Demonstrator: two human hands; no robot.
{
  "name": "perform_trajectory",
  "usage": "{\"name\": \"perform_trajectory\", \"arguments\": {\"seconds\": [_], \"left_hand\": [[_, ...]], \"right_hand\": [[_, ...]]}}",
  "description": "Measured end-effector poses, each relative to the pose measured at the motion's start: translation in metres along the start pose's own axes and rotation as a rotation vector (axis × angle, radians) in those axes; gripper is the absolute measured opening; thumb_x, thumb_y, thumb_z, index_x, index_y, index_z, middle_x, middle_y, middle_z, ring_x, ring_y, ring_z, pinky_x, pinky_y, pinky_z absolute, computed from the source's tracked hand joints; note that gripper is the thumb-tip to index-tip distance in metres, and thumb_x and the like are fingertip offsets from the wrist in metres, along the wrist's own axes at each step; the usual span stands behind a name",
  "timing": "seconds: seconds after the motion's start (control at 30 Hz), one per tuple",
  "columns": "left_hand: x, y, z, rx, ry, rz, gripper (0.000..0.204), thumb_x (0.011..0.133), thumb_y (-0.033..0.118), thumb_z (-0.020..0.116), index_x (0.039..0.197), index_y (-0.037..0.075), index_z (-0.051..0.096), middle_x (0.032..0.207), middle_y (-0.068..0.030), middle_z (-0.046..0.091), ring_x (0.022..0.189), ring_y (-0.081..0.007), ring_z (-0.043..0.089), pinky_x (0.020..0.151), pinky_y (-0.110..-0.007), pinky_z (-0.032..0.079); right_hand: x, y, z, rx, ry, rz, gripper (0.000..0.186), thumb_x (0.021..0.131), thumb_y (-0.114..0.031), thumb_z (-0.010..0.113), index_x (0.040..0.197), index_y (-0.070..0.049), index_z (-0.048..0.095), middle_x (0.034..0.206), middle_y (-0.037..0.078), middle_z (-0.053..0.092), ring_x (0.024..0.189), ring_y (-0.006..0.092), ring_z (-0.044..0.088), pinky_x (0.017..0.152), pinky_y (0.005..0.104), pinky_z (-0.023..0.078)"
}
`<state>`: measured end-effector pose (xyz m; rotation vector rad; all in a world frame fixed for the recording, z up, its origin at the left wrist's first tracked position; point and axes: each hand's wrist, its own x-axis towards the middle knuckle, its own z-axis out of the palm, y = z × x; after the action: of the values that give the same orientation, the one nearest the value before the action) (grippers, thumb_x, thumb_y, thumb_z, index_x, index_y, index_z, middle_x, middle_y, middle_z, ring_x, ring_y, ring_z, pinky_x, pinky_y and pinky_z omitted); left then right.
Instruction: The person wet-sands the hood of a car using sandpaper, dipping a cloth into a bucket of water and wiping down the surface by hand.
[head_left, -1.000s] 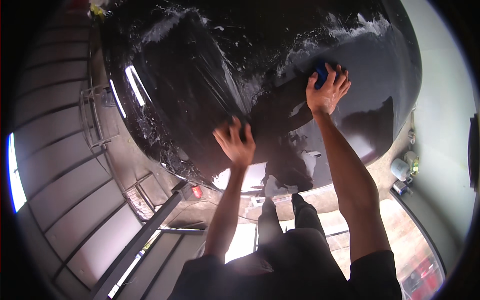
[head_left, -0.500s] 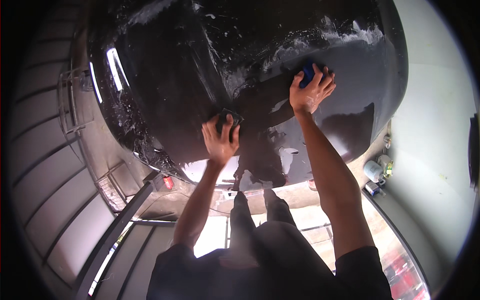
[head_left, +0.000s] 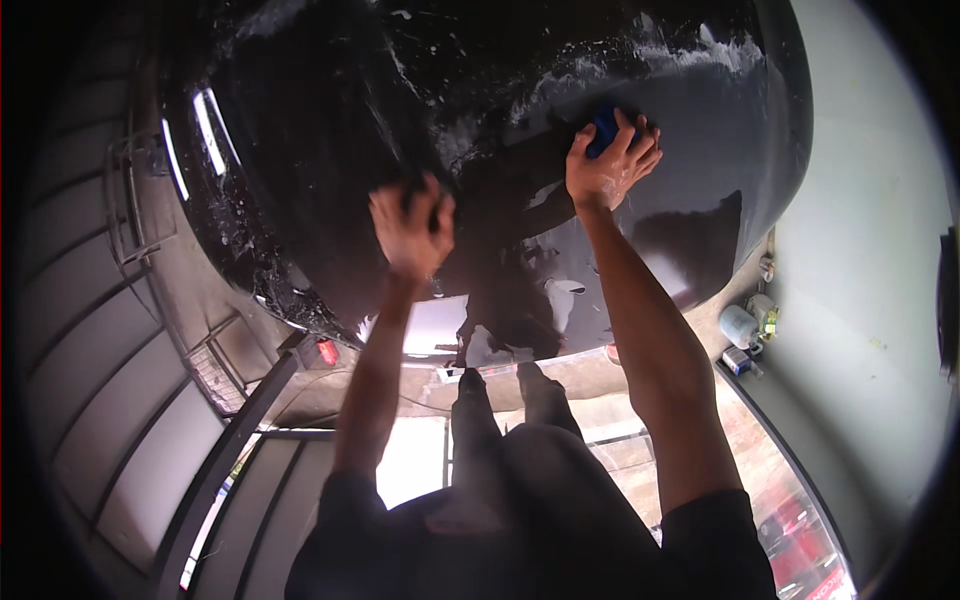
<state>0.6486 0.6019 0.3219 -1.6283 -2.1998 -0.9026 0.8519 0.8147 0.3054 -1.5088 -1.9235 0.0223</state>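
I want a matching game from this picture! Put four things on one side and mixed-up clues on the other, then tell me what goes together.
Things
1. Blue block
2. Left hand
3. Red object
4. Pale rounded container

Clues
A. Near the foot of the pale wall
B. Blurred, over the dark curved panel
C. On the ground, left of the person's feet
D. Under the right hand

Right pairs: 1-D, 2-B, 3-C, 4-A

- On your right, a smooth pale wall (head_left: 860, 250) curves up!
- To your left, pale panels (head_left: 160, 460) between dark bars!
- Grey-brown floor (head_left: 590, 378) below you!
- White glare (head_left: 415, 460) beside your legs!
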Motion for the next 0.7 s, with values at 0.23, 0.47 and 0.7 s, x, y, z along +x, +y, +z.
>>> {"name": "perform_trajectory", "arguments": {"seconds": [0.23,0.47,0.7], "left_hand": [[0.101,-0.092,0.029,0.268,0.216,-0.197,0.036,0.092,0.029,0.082,0.121,0.009,0.077,0.107,-0.0184,0.068,0.106,-0.0404,0.058,0.094,-0.054,0.05],[-0.057,-0.007,-0.031,0.118,0.065,-0.093,0.039,0.091,0.024,0.083,0.127,0.01,0.077,0.119,-0.0243,0.063,0.111,-0.0443,0.061,0.098,-0.057,0.051],[0.054,-0.161,0.009,0.35,0.251,-0.338,0.045,0.096,0.035,0.078,0.131,0.007,0.076,0.116,-0.0282,0.068,0.121,-0.0512,0.058,0.107,-0.063,0.047]], "right_hand": [[-0.002,0.001,0.0,-0.011,0.008,-0.008,0.053,0.092,-0.037,0.069,0.14,-0.014,0.062,0.147,0.022,0.051,0.147,0.0503,0.039,0.125,0.0716,0.025],[0.001,0.002,0.001,0.0,-0.009,0.016,0.055,0.092,-0.035,0.07,0.142,-0.015,0.061,0.149,0.022,0.051,0.15,0.0506,0.037,0.126,0.0709,0.022],[-0.001,0.004,0.003,-0.018,0.007,-0.005,0.053,0.092,-0.034,0.071,0.141,-0.015,0.062,0.147,0.021,0.052,0.148,0.0503,0.039,0.125,0.0697,0.026]]}}
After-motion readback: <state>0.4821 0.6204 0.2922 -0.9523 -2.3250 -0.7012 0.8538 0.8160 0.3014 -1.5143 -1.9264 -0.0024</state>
